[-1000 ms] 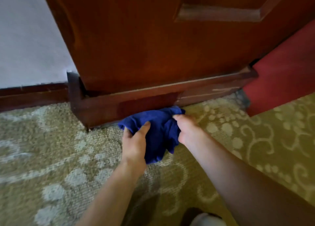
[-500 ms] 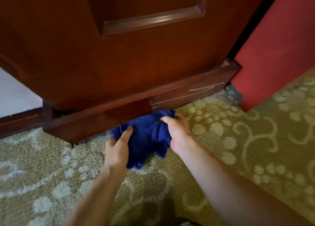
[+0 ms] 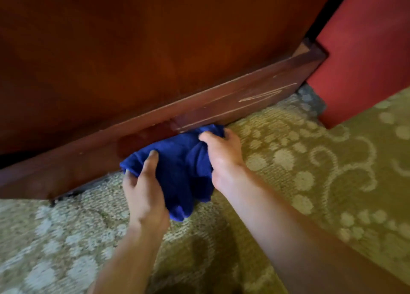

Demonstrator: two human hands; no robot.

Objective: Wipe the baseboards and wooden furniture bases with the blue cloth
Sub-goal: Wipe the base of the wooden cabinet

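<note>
A bunched blue cloth [image 3: 182, 167] lies against the dark wooden base [image 3: 233, 103] of a large reddish-brown cabinet [image 3: 155, 49], low on the floor. My left hand [image 3: 144, 189] grips the cloth's left side, thumb on top. My right hand [image 3: 221, 156] clutches its right side and presses it to the base board. A darker damp patch shows on the base just left of the cloth. Pale scratch marks run along the base further right.
A patterned olive and cream carpet [image 3: 310, 171] covers the floor. A red panel [image 3: 366, 60] stands at the right, beside the cabinet's right end. Dust sits in the corner where the base meets the red panel.
The view has swung left to right along the cabinet; the white wall and baseboard at the left are out of frame. Both hands stay on the cloth, which has slid right along the base.
</note>
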